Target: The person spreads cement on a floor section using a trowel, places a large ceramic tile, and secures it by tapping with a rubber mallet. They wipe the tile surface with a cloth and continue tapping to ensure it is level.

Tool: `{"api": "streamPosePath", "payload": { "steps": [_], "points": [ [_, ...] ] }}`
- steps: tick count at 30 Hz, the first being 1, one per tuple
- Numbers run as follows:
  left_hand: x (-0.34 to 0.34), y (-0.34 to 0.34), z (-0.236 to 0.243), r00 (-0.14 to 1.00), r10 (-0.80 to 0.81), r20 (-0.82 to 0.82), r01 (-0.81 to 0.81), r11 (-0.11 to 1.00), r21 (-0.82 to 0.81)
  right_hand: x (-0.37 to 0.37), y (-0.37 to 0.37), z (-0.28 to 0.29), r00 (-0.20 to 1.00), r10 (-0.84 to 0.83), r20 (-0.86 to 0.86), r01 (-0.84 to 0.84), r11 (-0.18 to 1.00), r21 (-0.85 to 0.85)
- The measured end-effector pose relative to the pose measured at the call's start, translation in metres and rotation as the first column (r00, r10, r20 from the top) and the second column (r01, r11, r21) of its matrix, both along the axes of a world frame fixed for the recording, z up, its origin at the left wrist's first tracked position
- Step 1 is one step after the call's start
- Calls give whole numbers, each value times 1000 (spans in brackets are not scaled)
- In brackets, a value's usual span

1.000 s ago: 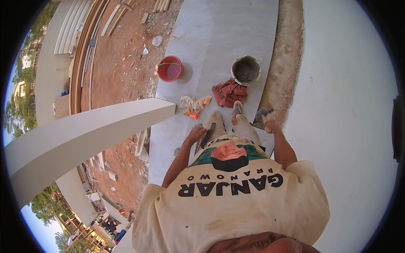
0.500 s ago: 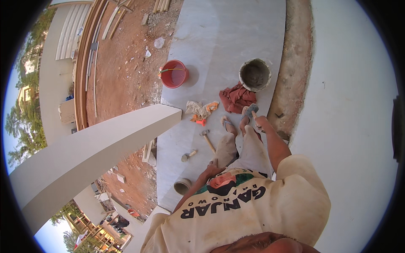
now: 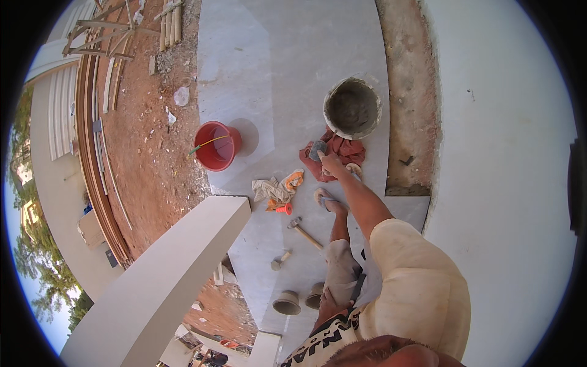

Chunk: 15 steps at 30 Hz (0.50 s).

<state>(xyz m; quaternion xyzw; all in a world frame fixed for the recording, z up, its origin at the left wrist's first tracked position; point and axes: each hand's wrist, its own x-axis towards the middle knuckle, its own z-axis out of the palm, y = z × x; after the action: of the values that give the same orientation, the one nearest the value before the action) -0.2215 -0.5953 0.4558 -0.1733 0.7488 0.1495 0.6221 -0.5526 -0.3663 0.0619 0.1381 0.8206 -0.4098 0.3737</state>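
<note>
My right hand is closed on a trowel with a rounded grey blade, reached out over a crumpled dark-red cloth. Just beyond stands a bucket with a mortar-crusted rim and wet grey mortar inside. My left hand lies against my left thigh with the fingers seemingly stretched out, partly hidden by shadow and my shirt. Left of my legs, a wooden-handled hammer and a smaller short-handled tool lie on the grey floor.
A red bucket holding liquid and a yellow-green-handled tool stands at the slab's left edge. Pale and orange cloths lie beside a red-orange spool. Two small buckets stand near my left leg. A white pillar rises left; a wall runs right.
My right hand has carried the trowel forward and left, from beside my foot to above the red cloth. My body leans further forward, and the left hand still rests on my thigh.
</note>
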Motion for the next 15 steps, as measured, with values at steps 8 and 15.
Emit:
{"api": "streamPosePath", "payload": {
  "steps": [8,15],
  "points": [
    [-30,-7,9,998,-46,-44,49,995,86,60,11,-28,848,529,-11,-513,827,231],
    [-51,-12,25,998,-52,-24,55,987,148,242,36,34,634,771,64,-725,564,396]
  ]
}}
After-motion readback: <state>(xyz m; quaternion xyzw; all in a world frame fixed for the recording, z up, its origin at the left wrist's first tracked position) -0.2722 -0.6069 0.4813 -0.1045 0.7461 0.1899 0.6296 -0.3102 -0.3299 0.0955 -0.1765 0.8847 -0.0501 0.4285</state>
